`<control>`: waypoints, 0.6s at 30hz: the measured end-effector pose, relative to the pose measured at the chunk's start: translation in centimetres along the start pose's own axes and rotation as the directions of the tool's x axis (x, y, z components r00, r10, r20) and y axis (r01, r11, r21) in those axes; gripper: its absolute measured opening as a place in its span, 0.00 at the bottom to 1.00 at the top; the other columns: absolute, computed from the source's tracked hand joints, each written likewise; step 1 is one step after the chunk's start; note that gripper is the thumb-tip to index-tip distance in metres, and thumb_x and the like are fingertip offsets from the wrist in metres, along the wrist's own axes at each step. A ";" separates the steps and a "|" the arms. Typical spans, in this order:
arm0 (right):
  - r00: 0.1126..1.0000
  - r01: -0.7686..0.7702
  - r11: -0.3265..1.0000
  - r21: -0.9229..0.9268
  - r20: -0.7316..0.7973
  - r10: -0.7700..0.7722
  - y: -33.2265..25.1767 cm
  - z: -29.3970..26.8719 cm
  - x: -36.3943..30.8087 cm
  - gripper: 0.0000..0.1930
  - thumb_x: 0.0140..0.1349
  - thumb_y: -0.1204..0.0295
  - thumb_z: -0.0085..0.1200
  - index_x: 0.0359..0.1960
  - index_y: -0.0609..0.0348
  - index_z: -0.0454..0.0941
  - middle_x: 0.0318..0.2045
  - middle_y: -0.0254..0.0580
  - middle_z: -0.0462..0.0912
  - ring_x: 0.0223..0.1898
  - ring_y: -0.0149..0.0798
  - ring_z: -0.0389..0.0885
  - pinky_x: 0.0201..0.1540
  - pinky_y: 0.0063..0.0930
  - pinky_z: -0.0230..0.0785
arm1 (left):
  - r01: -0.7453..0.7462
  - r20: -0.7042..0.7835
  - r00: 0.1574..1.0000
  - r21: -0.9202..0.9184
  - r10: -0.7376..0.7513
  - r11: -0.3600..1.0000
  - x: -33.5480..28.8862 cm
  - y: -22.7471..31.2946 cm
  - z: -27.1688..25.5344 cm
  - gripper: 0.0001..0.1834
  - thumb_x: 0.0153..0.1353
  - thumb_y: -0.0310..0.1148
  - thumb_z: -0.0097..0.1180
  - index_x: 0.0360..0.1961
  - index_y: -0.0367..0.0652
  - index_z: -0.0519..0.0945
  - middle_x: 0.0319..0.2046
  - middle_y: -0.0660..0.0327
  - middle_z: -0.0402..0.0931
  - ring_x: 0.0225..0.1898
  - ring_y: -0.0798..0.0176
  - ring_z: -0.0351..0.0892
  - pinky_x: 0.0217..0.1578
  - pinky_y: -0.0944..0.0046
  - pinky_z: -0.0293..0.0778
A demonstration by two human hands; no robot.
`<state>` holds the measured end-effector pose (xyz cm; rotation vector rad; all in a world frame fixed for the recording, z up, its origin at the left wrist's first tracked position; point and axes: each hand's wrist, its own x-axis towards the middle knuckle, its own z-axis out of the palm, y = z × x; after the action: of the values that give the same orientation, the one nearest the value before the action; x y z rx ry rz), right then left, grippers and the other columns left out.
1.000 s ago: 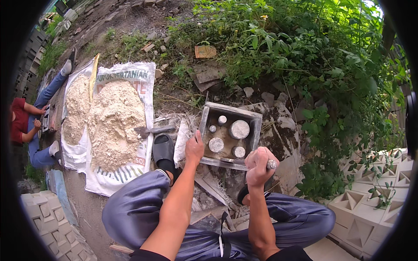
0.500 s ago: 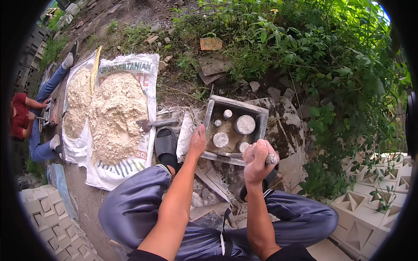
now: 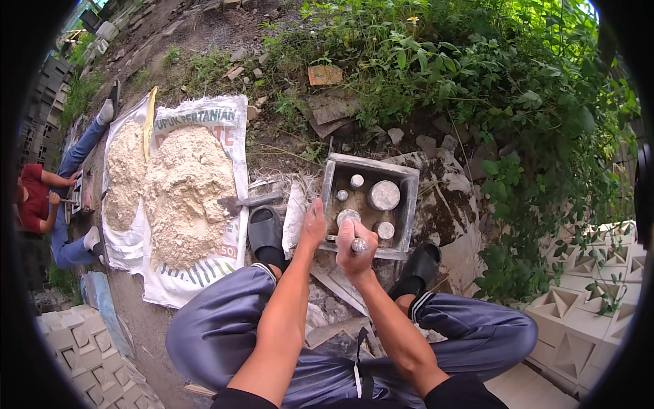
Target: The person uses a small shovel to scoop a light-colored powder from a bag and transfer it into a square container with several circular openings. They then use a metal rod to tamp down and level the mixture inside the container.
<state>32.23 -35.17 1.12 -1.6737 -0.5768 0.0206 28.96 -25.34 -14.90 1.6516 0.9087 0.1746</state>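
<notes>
A grey rectangular mould box [image 3: 409, 204] stands on the ground between my feet. Inside it, several round plugs of different sizes, such as the large pale one [image 3: 384, 195], rise from a layer of sandy material [image 3: 361, 199]. My left hand [image 3: 314, 226] lies flat along the box's near left side, fingers straight. Over the near wall, my right hand [image 3: 356, 253] is closed round a dusty, round-handled tool [image 3: 359, 245]; only the handle's end shows, and its working part is hidden. The hand partly covers one plug [image 3: 348, 217].
Left of the box, a pale powder heap [image 3: 187, 184] lies on spread white sacks [image 3: 235, 157], with a trowel [image 3: 252, 200] at its edge. A person in red [image 3: 34, 198] works at far left. Dense plants [image 3: 518, 123] grow right; patterned blocks [image 3: 579, 313] stand at lower right.
My right hand has moved left along the near wall with the tool, uncovering the lower right plug. My left hand stays beside the box. The view has shifted slightly.
</notes>
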 end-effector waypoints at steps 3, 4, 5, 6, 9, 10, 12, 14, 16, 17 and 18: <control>0.996 -0.079 0.996 0.033 0.050 0.077 -2.0 0.7 1.7 0.18 0.64 0.73 0.43 0.15 0.64 0.63 0.10 0.34 0.64 0.12 0.25 0.60 0.15 0.27 0.51 | 0.006 0.055 0.998 0.058 -0.009 0.998 0.4 -2.1 -0.3 0.36 0.68 0.53 0.25 0.55 0.28 0.67 0.54 0.39 0.67 0.60 0.43 0.63 0.61 0.59 0.55; 0.992 -0.128 0.992 0.019 0.001 0.128 -3.4 0.3 1.6 0.18 0.65 0.72 0.43 0.15 0.63 0.63 0.10 0.33 0.64 0.12 0.24 0.61 0.15 0.27 0.51 | 0.013 0.031 0.999 0.045 -0.015 0.999 0.3 -1.7 0.0 0.36 0.68 0.53 0.25 0.55 0.27 0.67 0.55 0.39 0.66 0.60 0.44 0.62 0.61 0.59 0.55; 0.992 -0.130 0.991 0.017 0.002 0.130 -4.1 0.2 1.6 0.18 0.65 0.72 0.43 0.15 0.63 0.63 0.10 0.33 0.64 0.12 0.24 0.61 0.15 0.27 0.51 | 0.022 0.005 1.000 0.031 -0.022 0.999 0.0 -1.5 0.1 0.37 0.68 0.54 0.24 0.56 0.27 0.67 0.56 0.39 0.65 0.61 0.44 0.61 0.62 0.60 0.54; 0.990 -0.125 0.991 0.052 -0.067 0.128 -4.7 0.2 1.6 0.18 0.65 0.72 0.42 0.15 0.63 0.63 0.10 0.32 0.64 0.13 0.24 0.60 0.16 0.26 0.51 | 0.024 0.006 1.000 0.030 -0.024 0.999 0.1 -1.7 0.1 0.37 0.68 0.54 0.24 0.56 0.27 0.67 0.56 0.39 0.65 0.61 0.44 0.61 0.62 0.60 0.54; 0.999 -0.004 1.000 -0.020 -0.051 0.003 -1.6 1.1 0.6 0.18 0.66 0.72 0.41 0.16 0.61 0.62 0.10 0.31 0.61 0.13 0.23 0.58 0.16 0.24 0.51 | 0.027 0.063 0.998 -0.048 -0.024 0.999 0.8 -2.4 -0.2 0.39 0.66 0.58 0.28 0.58 0.29 0.64 0.55 0.38 0.66 0.60 0.46 0.64 0.58 0.60 0.58; 1.000 -0.021 1.000 -0.011 0.000 0.021 -0.7 1.2 0.7 0.18 0.66 0.72 0.41 0.15 0.61 0.62 0.10 0.30 0.61 0.13 0.23 0.58 0.16 0.24 0.51 | 0.051 0.074 0.996 -0.015 -0.050 0.999 0.7 -2.7 -0.2 0.38 0.67 0.56 0.26 0.58 0.28 0.65 0.56 0.39 0.65 0.62 0.46 0.60 0.61 0.61 0.54; 0.987 -0.155 0.986 0.055 0.060 0.152 -0.2 0.5 1.4 0.19 0.66 0.72 0.40 0.15 0.60 0.61 0.11 0.29 0.62 0.14 0.22 0.57 0.16 0.22 0.49 | 0.102 -0.002 0.995 0.118 -0.103 0.988 -0.3 -0.4 0.0 0.35 0.68 0.52 0.27 0.55 0.27 0.68 0.55 0.40 0.67 0.60 0.43 0.63 0.61 0.59 0.57; 0.977 -0.212 0.967 0.142 0.036 0.209 -2.4 -1.3 2.1 0.19 0.67 0.72 0.40 0.14 0.60 0.61 0.11 0.26 0.62 0.14 0.20 0.57 0.15 0.21 0.47 | 0.049 -0.021 0.999 0.158 -0.046 0.986 -0.7 1.9 -0.9 0.32 0.68 0.50 0.29 0.51 0.30 0.71 0.51 0.40 0.70 0.56 0.41 0.66 0.57 0.56 0.61; 0.974 -0.211 0.958 0.193 -0.038 0.222 -5.5 -3.2 2.1 0.20 0.66 0.72 0.40 0.13 0.59 0.59 0.11 0.27 0.61 0.13 0.21 0.56 0.15 0.21 0.46 | -0.119 -0.131 0.980 0.238 0.153 0.964 -0.8 1.6 -1.0 0.25 0.67 0.48 0.35 0.38 0.35 0.76 0.38 0.42 0.75 0.43 0.38 0.72 0.45 0.49 0.67; 0.970 -0.205 0.945 0.255 -0.078 0.231 -5.7 -4.0 1.8 0.20 0.66 0.72 0.40 0.13 0.58 0.58 0.11 0.28 0.60 0.12 0.21 0.54 0.15 0.22 0.46 | -0.118 -0.134 0.979 0.237 0.152 0.964 -0.6 1.1 -0.6 0.25 0.67 0.48 0.35 0.38 0.35 0.76 0.38 0.42 0.75 0.43 0.38 0.72 0.45 0.49 0.67; 0.970 -0.202 0.946 0.253 -0.084 0.229 -3.6 -4.7 0.7 0.20 0.66 0.72 0.40 0.13 0.58 0.58 0.11 0.28 0.60 0.12 0.21 0.54 0.15 0.22 0.46 | -0.148 -0.158 0.968 0.277 0.197 0.949 -0.5 1.0 -0.1 0.25 0.66 0.48 0.36 0.36 0.35 0.75 0.37 0.43 0.75 0.42 0.38 0.72 0.44 0.48 0.67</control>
<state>33.13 -38.98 5.59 -1.4803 -0.2901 0.1492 29.01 -25.59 -13.85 1.9903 0.9559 0.3444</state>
